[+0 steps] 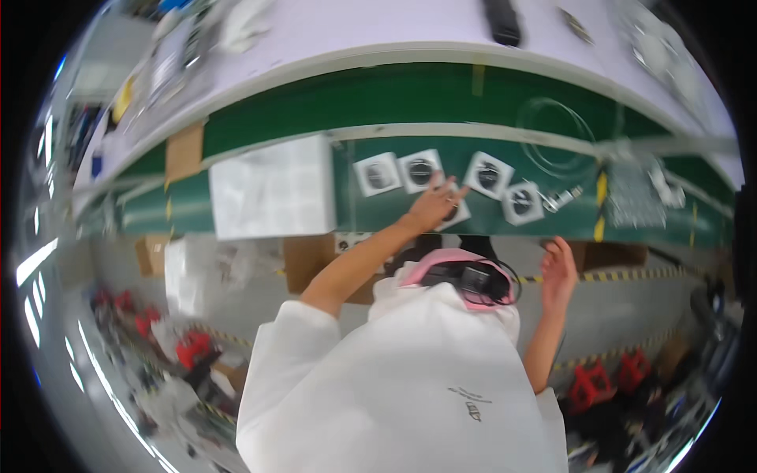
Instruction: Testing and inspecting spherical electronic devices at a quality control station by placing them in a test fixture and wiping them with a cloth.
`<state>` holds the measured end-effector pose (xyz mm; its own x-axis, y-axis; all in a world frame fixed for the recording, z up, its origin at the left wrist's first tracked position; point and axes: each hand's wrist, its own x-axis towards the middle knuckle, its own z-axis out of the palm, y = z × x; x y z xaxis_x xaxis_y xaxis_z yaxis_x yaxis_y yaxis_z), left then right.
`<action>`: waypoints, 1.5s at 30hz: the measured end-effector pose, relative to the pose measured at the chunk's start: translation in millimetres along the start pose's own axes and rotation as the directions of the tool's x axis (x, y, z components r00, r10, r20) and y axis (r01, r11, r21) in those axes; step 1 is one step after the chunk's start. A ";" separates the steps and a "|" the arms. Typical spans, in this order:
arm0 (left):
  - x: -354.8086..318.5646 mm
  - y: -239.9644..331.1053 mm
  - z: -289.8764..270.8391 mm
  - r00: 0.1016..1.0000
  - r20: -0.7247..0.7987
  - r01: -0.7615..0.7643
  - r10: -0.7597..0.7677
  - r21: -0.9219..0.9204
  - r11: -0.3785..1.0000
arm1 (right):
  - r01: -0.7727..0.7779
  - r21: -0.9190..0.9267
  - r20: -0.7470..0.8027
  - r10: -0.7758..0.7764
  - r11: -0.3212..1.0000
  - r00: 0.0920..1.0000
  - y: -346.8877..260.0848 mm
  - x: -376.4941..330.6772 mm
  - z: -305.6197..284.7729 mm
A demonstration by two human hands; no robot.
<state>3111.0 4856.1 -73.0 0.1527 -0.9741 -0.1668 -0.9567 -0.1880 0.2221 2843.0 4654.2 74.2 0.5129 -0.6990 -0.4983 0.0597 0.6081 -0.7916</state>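
Observation:
Several small square white boxes, each with a dark round picture on top, lie on the green work surface (378, 217). Over the nearest of them, a partly covered white box (460, 215), my left hand (436, 205) reaches with its fingers spread and touching it. Behind that hand are a white box (420, 169) and, further left, another white box (378, 174). To its right lie a white box (489, 174) and a tilted white box (522, 202). At the near edge of the surface, my right hand (558, 272) is raised with loosely bent fingers, apparently holding nothing.
A large white carton or block (272, 189) stands on the left. At the right are a coiled clear tube (564, 150), a small silvery part (561, 199) and clear bubble packaging (637, 193). A raised white shelf (378, 27) runs along the back. Cardboard boxes (309, 260) stand below the near edge.

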 end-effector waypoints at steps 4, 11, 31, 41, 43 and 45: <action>-20.0 -5.1 0.3 0.998 -0.056 0.032 -0.030 0.037 0.999 | -0.055 -0.086 0.095 0.063 0.995 0.993 0.1 24.1 6.4; -96.0 -39.6 -54.4 0.689 -0.411 0.405 -0.597 -0.464 0.788 | -0.069 -0.248 0.179 0.116 0.966 0.977 -2.9 43.7 18.6; -332.9 -274.3 -50.5 0.129 -0.068 0.969 -0.989 -0.206 0.140 | -0.153 -0.458 -0.238 0.045 0.876 0.970 -47.6 58.0 -11.4; -27.0 77.7 -249.5 0.955 0.291 0.288 -0.049 -0.881 0.376 | 0.444 -0.525 0.689 0.057 0.726 0.722 -114.7 24.4 93.3; 31.0 93.3 -268.1 0.939 0.332 0.277 0.084 -0.880 0.385 | 0.286 -0.416 0.719 0.119 0.864 0.685 -136.2 34.2 54.1; 82.7 115.2 -263.7 0.706 0.288 0.157 0.647 -0.954 0.254 | 0.101 -0.348 0.751 0.213 0.932 0.625 -149.0 56.5 -0.1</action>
<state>3078.7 4720.7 192.1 -0.5825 -0.7731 -0.2511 0.0178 -0.3210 0.9469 2863.0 4524.0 163.9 0.9765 -0.0244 -0.2141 -0.1907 0.3650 -0.9113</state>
